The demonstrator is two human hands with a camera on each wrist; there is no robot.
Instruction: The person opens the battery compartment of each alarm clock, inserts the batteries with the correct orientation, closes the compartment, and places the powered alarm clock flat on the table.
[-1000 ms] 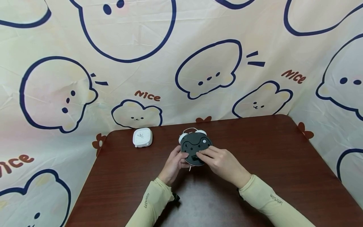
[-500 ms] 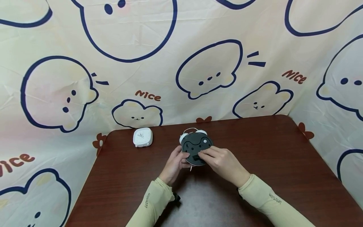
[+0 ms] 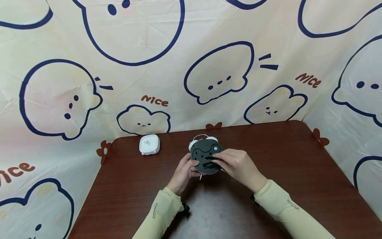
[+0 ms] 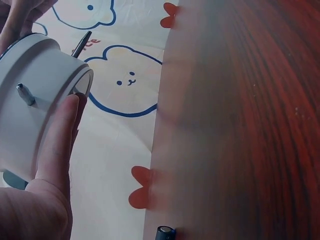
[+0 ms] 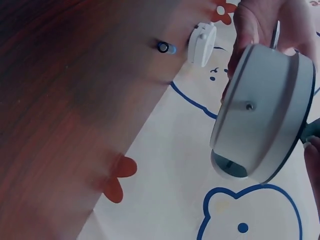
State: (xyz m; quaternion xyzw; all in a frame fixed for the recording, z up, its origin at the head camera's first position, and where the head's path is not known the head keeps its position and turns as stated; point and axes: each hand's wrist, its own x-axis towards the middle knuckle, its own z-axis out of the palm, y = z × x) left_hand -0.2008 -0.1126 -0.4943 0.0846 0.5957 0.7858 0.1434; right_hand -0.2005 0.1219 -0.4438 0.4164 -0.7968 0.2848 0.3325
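Note:
My left hand (image 3: 181, 174) grips a twin-bell alarm clock (image 3: 203, 147) by its lower left side, with the dark grey back facing up toward the head camera. The clock's white side (image 5: 260, 100) and thin metal legs show in the right wrist view. On its back, a battery compartment (image 3: 209, 165) lies uncovered. My right hand (image 3: 238, 167) pinches a small dark battery cover (image 3: 210, 158), tilted up off the compartment. In the wrist views a battery (image 4: 165, 233) stands on the table beyond the clock; the head view does not show it.
A white square clock (image 3: 149, 144) sits at the back left of the brown wooden table (image 3: 134, 192). A cartoon-printed cloth (image 3: 143, 79) hangs along the table's back and sides.
My right hand has shifted slightly up and to the right, and the battery cover has come up from the clock's back. The left hand and the clock stay almost in place.

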